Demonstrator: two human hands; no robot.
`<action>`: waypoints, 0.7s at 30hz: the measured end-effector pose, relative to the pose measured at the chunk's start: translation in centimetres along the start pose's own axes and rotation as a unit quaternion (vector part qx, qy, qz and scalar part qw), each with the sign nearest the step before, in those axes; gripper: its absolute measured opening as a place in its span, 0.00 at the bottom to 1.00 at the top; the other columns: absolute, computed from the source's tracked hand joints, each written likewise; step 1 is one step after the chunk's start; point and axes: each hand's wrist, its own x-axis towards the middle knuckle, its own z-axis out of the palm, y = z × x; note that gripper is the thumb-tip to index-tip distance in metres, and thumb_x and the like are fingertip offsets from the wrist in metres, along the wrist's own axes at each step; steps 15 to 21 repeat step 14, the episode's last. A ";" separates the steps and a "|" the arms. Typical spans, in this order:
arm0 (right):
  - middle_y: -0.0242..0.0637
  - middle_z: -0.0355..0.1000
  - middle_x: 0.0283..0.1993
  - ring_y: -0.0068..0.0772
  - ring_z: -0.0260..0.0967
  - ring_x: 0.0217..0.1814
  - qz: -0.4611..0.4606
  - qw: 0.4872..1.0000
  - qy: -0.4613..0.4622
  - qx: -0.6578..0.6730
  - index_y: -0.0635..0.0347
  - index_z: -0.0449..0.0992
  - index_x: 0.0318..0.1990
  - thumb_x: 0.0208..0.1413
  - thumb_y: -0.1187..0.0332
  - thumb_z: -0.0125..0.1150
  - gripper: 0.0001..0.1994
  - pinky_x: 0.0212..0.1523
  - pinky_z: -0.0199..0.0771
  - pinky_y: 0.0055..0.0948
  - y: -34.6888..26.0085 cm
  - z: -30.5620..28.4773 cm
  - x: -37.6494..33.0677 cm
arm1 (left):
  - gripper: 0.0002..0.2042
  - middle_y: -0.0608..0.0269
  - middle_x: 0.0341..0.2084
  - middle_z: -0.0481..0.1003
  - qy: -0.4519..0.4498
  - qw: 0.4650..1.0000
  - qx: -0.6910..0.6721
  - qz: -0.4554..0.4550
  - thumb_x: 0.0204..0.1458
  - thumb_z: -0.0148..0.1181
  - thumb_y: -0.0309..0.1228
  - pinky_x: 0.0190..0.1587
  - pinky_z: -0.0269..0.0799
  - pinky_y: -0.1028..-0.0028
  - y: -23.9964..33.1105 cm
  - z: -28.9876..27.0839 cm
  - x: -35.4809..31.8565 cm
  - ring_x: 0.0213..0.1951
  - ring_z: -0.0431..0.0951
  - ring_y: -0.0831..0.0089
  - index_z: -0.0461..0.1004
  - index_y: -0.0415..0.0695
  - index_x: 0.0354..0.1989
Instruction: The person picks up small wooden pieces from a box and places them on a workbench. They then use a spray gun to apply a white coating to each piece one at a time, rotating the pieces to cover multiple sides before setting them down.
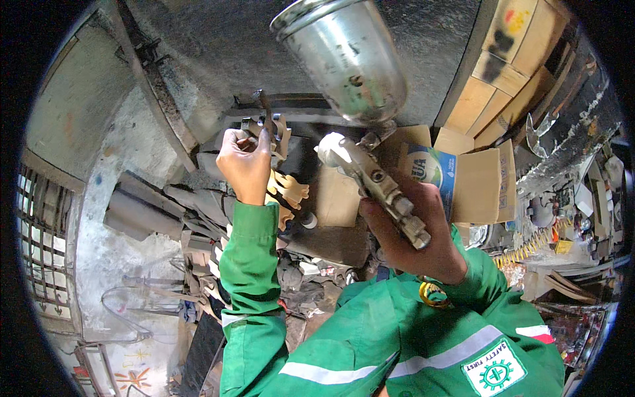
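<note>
My right hand (430, 231) is wrapped round the handle of a metal spray gun (377, 175), which has a large silver paint cup (347, 63) on top. The gun's nozzle end points toward my left hand. Further left, my raised left hand (245, 162) is closed, its fingers pinching a small dark curved piece (266, 109). Its full shape is partly hidden by the fingers. Just beyond and below that hand are several pale, cut-out wooden pieces (289, 190), some overlapping.
An open cardboard box (486, 185) stands to the right of the gun. Wooden panels (509, 73) lean at the upper right. A yellow coiled hose (536, 243) hangs near cluttered shelves. Dark boards (142, 208) lie at left, by a barred window (45, 245).
</note>
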 end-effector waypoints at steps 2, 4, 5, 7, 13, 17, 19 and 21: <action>0.42 0.71 0.31 0.36 0.70 0.28 -0.004 1.000 0.010 -0.022 0.67 0.71 0.40 0.46 0.76 0.63 0.12 0.28 0.66 0.29 0.3 0.3 0.2 | 0.11 0.61 0.14 0.72 -0.013 1.000 0.009 -0.017 0.38 0.66 0.26 0.22 0.65 0.77 0.3 0.3 0.0 0.18 0.70 0.80 0.67 0.37 0.20; 0.43 0.70 0.26 0.40 0.69 0.24 -0.018 0.998 0.013 -0.062 0.67 0.72 0.37 0.45 0.74 0.64 0.11 0.25 0.65 0.32 1.0 0.6 0.3 | 0.11 0.61 0.13 0.72 -0.013 1.000 -0.014 0.008 0.39 0.66 0.27 0.23 0.66 0.77 0.7 0.4 -0.2 0.18 0.70 0.79 0.67 0.37 0.20; 0.43 0.70 0.25 0.42 0.69 0.24 -0.031 0.995 0.018 -0.089 0.67 0.72 0.37 0.45 0.74 0.64 0.11 0.25 0.65 0.33 1.2 1.0 0.3 | 0.11 0.61 0.13 0.72 -0.015 1.000 -0.018 0.015 0.39 0.66 0.27 0.23 0.66 0.77 0.8 0.4 -0.2 0.18 0.70 0.79 0.68 0.37 0.21; 0.45 0.69 0.24 0.45 0.69 0.25 0.037 0.997 -0.023 -0.070 0.67 0.72 0.37 0.46 0.73 0.62 0.11 0.26 0.65 0.35 1.4 1.0 0.2 | 0.10 0.61 0.15 0.72 -0.020 0.999 -0.023 0.016 0.39 0.65 0.25 0.24 0.66 0.77 1.0 0.2 -0.3 0.19 0.70 0.80 0.68 0.37 0.22; 0.39 0.74 0.31 0.40 0.72 0.33 0.081 0.994 0.076 0.007 0.61 0.71 0.41 0.49 0.65 0.64 0.14 0.37 0.71 0.33 1.2 1.0 -0.5 | 0.09 0.63 0.28 0.74 -0.007 0.991 -0.113 0.068 0.39 0.58 0.13 0.37 0.68 0.78 -3.4 -1.4 -1.0 0.34 0.74 0.78 0.69 0.39 0.28; 0.39 0.74 0.31 0.40 0.72 0.33 0.079 0.994 0.076 0.006 0.61 0.71 0.41 0.49 0.65 0.64 0.14 0.37 0.71 0.33 1.3 1.0 -0.5 | 0.12 0.60 0.29 0.74 -0.001 0.975 -0.193 0.112 0.39 0.56 0.13 0.44 0.69 0.76 -5.1 -1.5 -0.3 0.39 0.76 0.70 0.69 0.39 0.33; 0.39 0.74 0.31 0.40 0.72 0.33 0.079 0.994 0.076 0.006 0.61 0.71 0.41 0.49 0.65 0.64 0.14 0.37 0.71 0.33 1.3 1.0 -0.5 | 0.12 0.60 0.29 0.74 -0.001 0.975 -0.193 0.112 0.39 0.56 0.13 0.44 0.69 0.76 -5.1 -1.5 -0.3 0.39 0.76 0.70 0.69 0.39 0.33; 0.39 0.74 0.31 0.40 0.72 0.33 0.079 0.994 0.076 0.006 0.61 0.71 0.41 0.49 0.65 0.64 0.14 0.37 0.71 0.33 1.3 1.0 -0.5 | 0.12 0.60 0.29 0.74 -0.001 0.975 -0.193 0.112 0.39 0.56 0.13 0.44 0.69 0.76 -5.1 -1.5 -0.3 0.39 0.76 0.70 0.69 0.39 0.33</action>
